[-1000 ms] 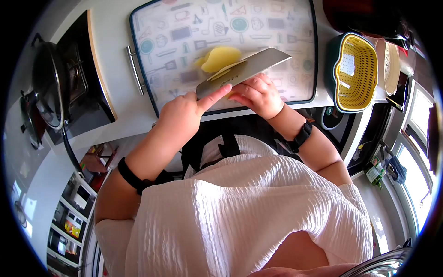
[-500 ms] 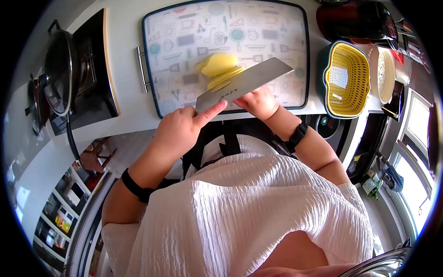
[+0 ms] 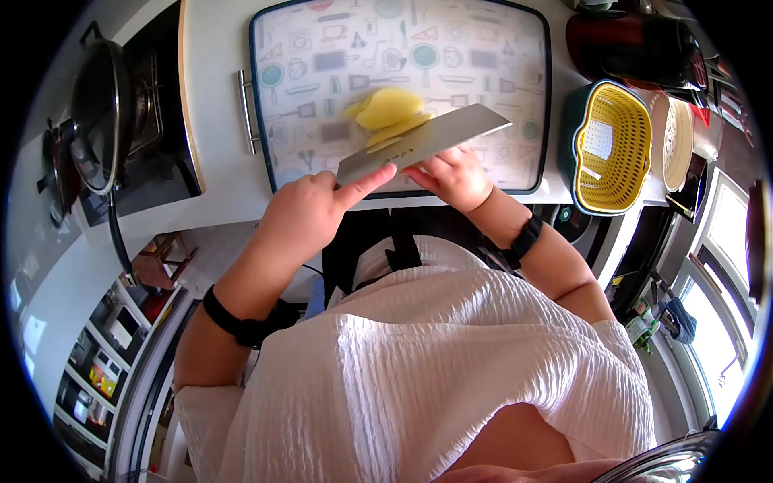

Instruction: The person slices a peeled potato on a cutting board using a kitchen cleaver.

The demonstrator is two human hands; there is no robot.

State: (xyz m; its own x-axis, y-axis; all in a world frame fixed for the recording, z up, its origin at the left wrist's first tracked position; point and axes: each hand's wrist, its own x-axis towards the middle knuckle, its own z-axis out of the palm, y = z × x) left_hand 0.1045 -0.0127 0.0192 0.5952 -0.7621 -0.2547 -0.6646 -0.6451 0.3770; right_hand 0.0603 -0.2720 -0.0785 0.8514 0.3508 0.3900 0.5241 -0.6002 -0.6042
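Note:
My left hand (image 3: pixel 302 213) is closed at the near left end of a cleaver (image 3: pixel 427 143), its index finger laid along the blade. The handle is hidden in that hand. Tilted over the board, the broad blade covers part of a pile of pale yellow potato slices (image 3: pixel 392 109). On the near side of the blade, my right hand (image 3: pixel 460 179) has its fingers curled, with the fingertips tucked out of sight behind the lower edge. What they grip there, if anything, does not show. Beneath everything lies a patterned cutting board (image 3: pixel 475 80) with a dark rim.
Right of the board stands a yellow colander basket (image 3: pixel 616 153) nested in a dark green basin. A dark red and black appliance (image 3: pixel 636 52) sits behind it. To the left are a metal handle (image 3: pixel 245 113) and a lidded pan (image 3: pixel 101 121) by the black stove (image 3: pixel 165 105).
The view has shifted slightly. My hands and the cleaver keep nearly the same pose over the potato slices, the right fingers a little changed.

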